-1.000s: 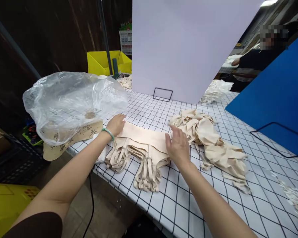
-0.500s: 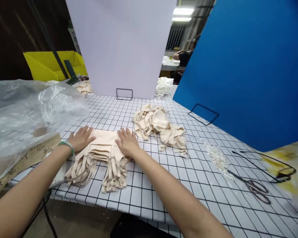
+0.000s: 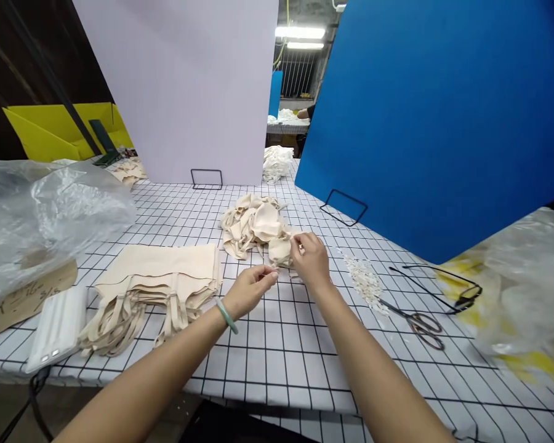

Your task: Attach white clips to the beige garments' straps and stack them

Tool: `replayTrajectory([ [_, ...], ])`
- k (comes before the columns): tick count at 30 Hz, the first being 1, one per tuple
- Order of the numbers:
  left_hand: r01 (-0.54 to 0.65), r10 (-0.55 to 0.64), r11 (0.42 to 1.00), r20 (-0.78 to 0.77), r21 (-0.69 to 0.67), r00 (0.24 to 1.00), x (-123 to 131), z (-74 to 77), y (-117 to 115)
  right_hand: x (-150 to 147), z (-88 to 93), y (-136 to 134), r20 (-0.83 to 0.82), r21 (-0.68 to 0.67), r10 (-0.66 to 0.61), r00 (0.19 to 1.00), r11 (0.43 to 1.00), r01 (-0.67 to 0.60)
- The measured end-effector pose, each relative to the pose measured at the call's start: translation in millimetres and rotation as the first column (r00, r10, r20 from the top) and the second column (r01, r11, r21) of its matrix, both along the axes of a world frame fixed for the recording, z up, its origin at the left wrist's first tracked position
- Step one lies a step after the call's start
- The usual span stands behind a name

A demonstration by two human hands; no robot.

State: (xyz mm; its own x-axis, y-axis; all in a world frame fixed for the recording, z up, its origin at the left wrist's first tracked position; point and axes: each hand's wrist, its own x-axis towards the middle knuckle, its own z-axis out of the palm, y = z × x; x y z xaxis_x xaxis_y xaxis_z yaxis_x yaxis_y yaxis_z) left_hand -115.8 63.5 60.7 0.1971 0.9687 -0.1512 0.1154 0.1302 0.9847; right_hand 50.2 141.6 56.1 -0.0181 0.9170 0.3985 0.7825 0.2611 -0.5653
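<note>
A loose heap of beige strappy garments [image 3: 258,224] lies in the middle of the table. My right hand [image 3: 313,261] is at its right edge, thumb and fingers pinched on the cloth of one beige garment. My left hand [image 3: 252,289], with a green bangle at the wrist, hovers just in front of the heap. Its thumb and fingertips are pressed together; whatever is between them is too small to make out. To the left, a neat stack of beige strappy garments [image 3: 161,264] lies flat, straps hanging toward the front edge.
Scissors [image 3: 420,323], pale scraps [image 3: 364,280] and eyeglasses [image 3: 457,295] lie at the right. A white power bank-like box [image 3: 58,326] and clear plastic [image 3: 64,197] are at left. Upright lilac [image 3: 189,92] and blue boards [image 3: 397,123] stand behind.
Both hands have left the flat stack, where they lay spread on it, and moved right to the loose heap. Their fingers have closed. The view has turned to the right.
</note>
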Motion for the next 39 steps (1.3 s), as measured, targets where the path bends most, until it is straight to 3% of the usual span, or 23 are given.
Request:
replayTrajectory([
  [2,-0.042,0.073,0.99,0.246,-0.131,0.966,12,-7.9,-4,6,1.8,-49,-0.075,0.078,0.169,0.983,0.983,-0.163],
  [4,0.031,0.092,0.959,0.41,-0.282,0.907,15,-12.6,-16,10,-5.3,-108,-0.157,0.047,0.442,0.883,0.896,-0.441],
  [7,0.171,0.032,0.897,0.446,-0.408,0.895,11,-18.9,-41,11,-26.3,-187,-0.187,-0.084,0.663,0.725,0.724,-0.685],
  [9,0.182,-0.007,0.895,0.395,-0.407,0.919,4,-24.0,-56,12,-37.6,-218,-0.238,-0.152,0.719,0.654,0.637,-0.756],
  [10,0.168,-0.026,0.908,0.348,-0.384,0.937,0,-26.5,-62,13,-40.7,-226,-0.264,-0.167,0.718,0.644,0.623,-0.764],
  [12,0.107,-0.053,0.944,0.176,-0.313,0.983,-9,-29.6,-72,19,-41.7,-225,-0.305,-0.181,0.642,0.704,0.686,-0.704],
  [14,0.014,-0.031,0.984,-0.093,-0.179,0.995,-16,-29.6,-78,29,-39.2,-208,-0.302,-0.191,0.465,0.832,0.826,-0.531],
  [16,-0.065,0.087,0.995,-0.354,0.075,0.931,-17,-27.6,-82,38,-37.6,-185,-0.218,-0.201,0.253,0.943,0.933,-0.297],
  [18,-0.03,0.189,0.953,-0.516,0.3,0.836,-11,-26.5,-83,44,-38.4,-164,-0.076,-0.215,0.109,0.991,0.969,-0.123],
  [19,0.025,0.185,0.94,-0.57,0.34,0.801,-5,-26.7,-83,45,-39.2,-157,-0.012,-0.228,0.086,0.996,0.97,-0.086],
  [21,0.125,0.09,0.949,-0.631,0.288,0.771,6,-27.5,-81,44,-38.9,-151,0.023,-0.267,0.135,0.991,0.956,-0.124],
  [23,0.129,0.027,0.964,-0.567,0.233,0.823,15,-24.4,-80,43,-33.0,-156,-0.077,-0.282,0.216,0.973,0.932,-0.229],
  [26,0.03,-0.008,0.99,-0.158,0.138,0.987,18,-2.4,-81,50,-10.2,-170,-0.383,-0.28,0.195,0.903,0.907,-0.315],
  [27,0.016,-0.018,0.998,0.026,0.067,1.0,16,9.5,-82,55,0.1,-174,-0.495,-0.275,0.162,0.854,0.903,-0.331],
  [30,0.055,-0.009,0.994,0.415,-0.097,0.91,12,44.6,-82,64,29.6,-179,-0.754,-0.231,0.122,0.646,0.871,-0.434],
  [32,0.068,-0.008,0.992,0.482,-0.109,0.876,11,53.5,-82,64,39.4,-176,-0.811,-0.225,0.186,0.555,0.776,-0.589],
  [34,0.032,-0.001,0.997,0.393,-0.073,0.92,11,43.6,-81,63,34.9,-169,-0.807,-0.287,0.25,0.535,0.627,-0.725],
  [36,-0.03,0.035,0.999,0.18,-0.028,0.983,10,19.2,-83,71,16.7,-156,-0.773,-0.429,0.211,0.598,0.521,-0.738],
  [38,-0.028,0.028,1.0,-0.021,-0.011,0.999,8,-8.0,-85,92,-7.4,-139,-0.695,-0.596,0.023,0.719,0.542,-0.593],
  [39,-0.004,0.004,1.0,-0.096,-0.001,0.995,6,-18.9,-87,106,-18.1,-130,-0.638,-0.643,-0.122,0.76,0.627,-0.439],
])
